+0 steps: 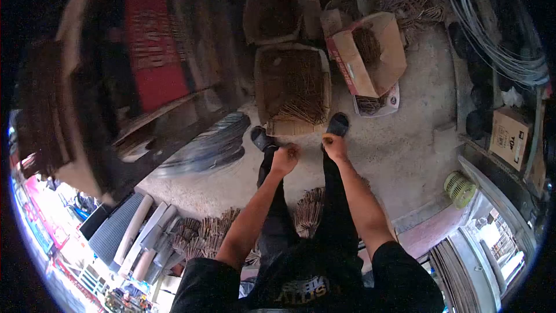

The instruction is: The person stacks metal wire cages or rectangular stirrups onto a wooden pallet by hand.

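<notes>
My left hand (285, 160) is closed, its fingers curled in above my left leg. Level with it, my right hand (335, 147) is also closed, in front of my right shoe. Whatever either hand may hold is too small and dark to make out. Just beyond both hands, between my shoes, stands an open cardboard box (260, 75). Thin brown rods or wire pieces (298, 110) lie in it, piled at its near side. Neither hand touches the box.
Another open box (249, 23) stands behind, and a tilted carton (394, 52) is at right. Coiled wire lies left (214, 145) and hangs right (492, 40). Bundles of brown rods (200, 237) are beside and behind my legs. A green basket (460, 189) sits at right.
</notes>
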`<state>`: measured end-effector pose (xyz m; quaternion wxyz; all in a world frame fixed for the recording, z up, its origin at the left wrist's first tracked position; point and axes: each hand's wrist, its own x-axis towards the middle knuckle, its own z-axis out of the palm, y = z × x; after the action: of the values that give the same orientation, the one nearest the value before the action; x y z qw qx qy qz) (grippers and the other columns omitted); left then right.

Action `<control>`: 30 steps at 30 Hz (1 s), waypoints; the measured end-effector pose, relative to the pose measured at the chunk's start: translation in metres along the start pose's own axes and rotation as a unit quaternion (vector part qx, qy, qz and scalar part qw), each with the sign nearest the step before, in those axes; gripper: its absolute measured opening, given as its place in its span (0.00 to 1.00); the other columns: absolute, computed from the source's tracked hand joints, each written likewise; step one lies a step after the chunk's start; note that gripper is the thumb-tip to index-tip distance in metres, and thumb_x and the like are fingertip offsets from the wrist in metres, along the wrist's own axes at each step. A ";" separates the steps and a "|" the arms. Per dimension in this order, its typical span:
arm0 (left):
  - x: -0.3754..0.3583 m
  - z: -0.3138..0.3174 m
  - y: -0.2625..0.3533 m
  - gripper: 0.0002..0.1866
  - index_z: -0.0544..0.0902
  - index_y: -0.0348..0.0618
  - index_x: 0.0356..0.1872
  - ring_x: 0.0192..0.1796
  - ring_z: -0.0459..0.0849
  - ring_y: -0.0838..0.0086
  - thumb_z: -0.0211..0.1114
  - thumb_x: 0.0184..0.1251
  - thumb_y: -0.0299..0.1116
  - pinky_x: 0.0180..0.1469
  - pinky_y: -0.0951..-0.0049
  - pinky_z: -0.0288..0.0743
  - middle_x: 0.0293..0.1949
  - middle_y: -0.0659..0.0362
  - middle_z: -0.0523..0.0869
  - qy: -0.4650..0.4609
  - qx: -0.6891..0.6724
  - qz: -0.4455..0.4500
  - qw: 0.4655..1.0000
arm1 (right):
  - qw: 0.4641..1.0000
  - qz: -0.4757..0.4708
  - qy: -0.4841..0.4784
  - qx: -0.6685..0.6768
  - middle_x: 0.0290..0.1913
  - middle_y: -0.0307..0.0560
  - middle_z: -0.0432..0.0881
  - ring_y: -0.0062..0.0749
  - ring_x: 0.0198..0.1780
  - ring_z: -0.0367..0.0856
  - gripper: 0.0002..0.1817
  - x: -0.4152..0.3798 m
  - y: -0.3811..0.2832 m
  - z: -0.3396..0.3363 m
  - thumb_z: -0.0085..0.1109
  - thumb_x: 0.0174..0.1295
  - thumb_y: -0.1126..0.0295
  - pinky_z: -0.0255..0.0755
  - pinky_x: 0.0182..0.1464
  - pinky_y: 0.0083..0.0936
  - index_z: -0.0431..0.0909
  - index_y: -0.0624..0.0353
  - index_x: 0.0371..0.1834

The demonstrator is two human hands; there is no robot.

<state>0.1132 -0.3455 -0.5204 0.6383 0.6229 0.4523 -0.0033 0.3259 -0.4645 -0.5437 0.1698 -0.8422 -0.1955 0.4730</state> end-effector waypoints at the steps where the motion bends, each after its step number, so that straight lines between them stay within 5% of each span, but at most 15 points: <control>1: 0.026 0.010 -0.045 0.09 0.87 0.33 0.43 0.34 0.89 0.61 0.66 0.68 0.29 0.38 0.62 0.81 0.34 0.48 0.89 0.002 -0.072 -0.039 0.997 | 0.999 0.018 -0.028 -0.033 0.47 0.50 0.91 0.44 0.50 0.90 0.16 0.020 0.020 0.015 0.68 0.68 0.65 0.84 0.55 0.41 0.88 0.47 0.59; 3: 0.073 0.041 -0.144 0.09 0.87 0.33 0.42 0.34 0.90 0.61 0.66 0.70 0.30 0.37 0.62 0.81 0.32 0.49 0.88 -0.002 -0.143 -0.085 0.986 | 0.999 -0.001 -0.024 -0.043 0.46 0.52 0.91 0.45 0.48 0.91 0.19 0.048 0.048 0.039 0.69 0.66 0.65 0.85 0.53 0.42 0.87 0.50 0.60; 5: 0.119 0.076 -0.227 0.11 0.87 0.36 0.39 0.32 0.88 0.59 0.67 0.72 0.36 0.36 0.61 0.80 0.30 0.48 0.87 -0.006 -0.018 0.055 0.998 | 0.995 -0.049 -0.035 -0.079 0.45 0.55 0.90 0.45 0.46 0.90 0.21 0.077 0.061 0.055 0.69 0.66 0.64 0.85 0.50 0.43 0.85 0.53 0.62; 8: 0.138 0.074 -0.169 0.14 0.87 0.38 0.38 0.32 0.86 0.62 0.67 0.72 0.40 0.36 0.63 0.79 0.28 0.53 0.86 -0.096 0.037 0.084 0.991 | 0.992 -0.073 -0.011 -0.099 0.43 0.59 0.89 0.50 0.44 0.90 0.23 0.108 0.075 0.079 0.66 0.68 0.62 0.85 0.47 0.45 0.83 0.57 0.64; 9: 0.158 0.120 -0.218 0.14 0.87 0.38 0.38 0.32 0.86 0.62 0.67 0.72 0.40 0.36 0.63 0.79 0.28 0.53 0.86 -0.096 0.036 0.086 0.991 | 0.992 -0.073 -0.010 -0.100 0.43 0.59 0.89 0.50 0.44 0.90 0.23 0.122 0.080 0.086 0.66 0.68 0.62 0.85 0.47 0.45 0.83 0.57 0.64; 11: 0.202 0.164 -0.310 0.14 0.87 0.39 0.40 0.35 0.82 0.66 0.67 0.74 0.42 0.37 0.64 0.77 0.32 0.57 0.85 -0.236 0.442 0.109 0.858 | 0.969 0.020 -0.135 -0.205 0.42 0.63 0.87 0.54 0.45 0.89 0.24 0.149 0.096 0.105 0.65 0.68 0.61 0.84 0.47 0.49 0.82 0.61 0.65; 12: 0.187 0.165 -0.280 0.14 0.87 0.39 0.40 0.35 0.82 0.66 0.67 0.74 0.42 0.37 0.64 0.77 0.32 0.57 0.85 -0.236 0.443 0.107 0.858 | 0.984 -0.038 -0.075 -0.156 0.44 0.66 0.86 0.57 0.48 0.88 0.23 0.157 0.123 0.127 0.64 0.68 0.61 0.84 0.51 0.50 0.83 0.63 0.62; 13: 0.185 0.157 -0.235 0.15 0.86 0.39 0.43 0.38 0.81 0.67 0.67 0.74 0.43 0.39 0.64 0.78 0.35 0.57 0.84 -0.128 0.130 -0.133 0.974 | 0.984 -0.038 -0.076 -0.156 0.44 0.66 0.86 0.57 0.48 0.88 0.23 0.165 0.131 0.132 0.64 0.68 0.61 0.84 0.51 0.50 0.83 0.63 0.62; 14: 0.186 0.149 -0.181 0.17 0.85 0.38 0.47 0.40 0.80 0.67 0.67 0.74 0.44 0.40 0.64 0.78 0.38 0.58 0.83 0.004 -0.206 -0.350 0.914 | 0.987 -0.042 -0.086 -0.126 0.47 0.66 0.86 0.58 0.50 0.88 0.23 0.168 0.134 0.134 0.64 0.68 0.62 0.83 0.53 0.50 0.82 0.63 0.62; 16: 0.187 0.153 -0.172 0.18 0.85 0.40 0.50 0.41 0.81 0.65 0.68 0.73 0.45 0.41 0.63 0.78 0.41 0.57 0.84 0.019 -0.203 -0.287 0.936 | 0.990 -0.043 -0.097 -0.098 0.50 0.66 0.86 0.58 0.52 0.87 0.24 0.162 0.128 0.128 0.64 0.67 0.62 0.83 0.55 0.49 0.81 0.63 0.63; 19: 0.192 0.164 -0.192 0.20 0.85 0.41 0.53 0.42 0.83 0.63 0.69 0.72 0.46 0.43 0.62 0.80 0.46 0.55 0.86 0.050 -0.162 -0.209 0.963 | 0.967 -0.077 -0.085 -0.228 0.55 0.65 0.86 0.60 0.54 0.87 0.24 0.151 0.121 0.125 0.63 0.67 0.63 0.83 0.57 0.48 0.80 0.61 0.65; 23: 0.206 0.177 -0.254 0.21 0.86 0.41 0.54 0.46 0.88 0.60 0.71 0.69 0.45 0.48 0.61 0.82 0.50 0.53 0.91 0.114 -0.005 -0.154 0.982 | 0.994 -0.107 0.011 -0.016 0.51 0.61 0.88 0.55 0.52 0.88 0.24 0.149 0.118 0.136 0.63 0.67 0.66 0.83 0.56 0.44 0.78 0.58 0.67; 26: 0.187 0.141 -0.144 0.22 0.87 0.40 0.54 0.50 0.91 0.56 0.70 0.68 0.46 0.50 0.58 0.83 0.50 0.48 0.92 0.148 0.041 -0.170 0.973 | 0.995 -0.051 0.010 0.090 0.46 0.57 0.89 0.47 0.47 0.90 0.24 0.118 0.079 0.113 0.64 0.67 0.66 0.83 0.51 0.40 0.78 0.56 0.66; 29: 0.170 0.124 -0.159 0.20 0.90 0.42 0.51 0.54 0.90 0.52 0.69 0.67 0.46 0.50 0.56 0.83 0.49 0.43 0.91 0.168 -0.037 -0.122 0.978 | 0.987 -0.059 0.027 0.144 0.43 0.54 0.89 0.40 0.42 0.89 0.23 0.104 0.079 0.113 0.64 0.68 0.67 0.82 0.43 0.36 0.78 0.56 0.66; 30: 0.156 0.109 -0.122 0.20 0.90 0.42 0.51 0.54 0.90 0.52 0.69 0.67 0.46 0.50 0.56 0.83 0.49 0.43 0.91 0.171 -0.037 -0.114 0.978 | 0.982 -0.083 0.048 0.160 0.42 0.52 0.89 0.37 0.39 0.89 0.23 0.096 0.082 0.113 0.64 0.68 0.68 0.81 0.40 0.35 0.78 0.57 0.66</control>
<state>0.1989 -0.3730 -0.7276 0.5699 0.5342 0.6226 0.0471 0.2879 -0.4771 -0.7090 0.3503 -0.8066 -0.1775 0.4418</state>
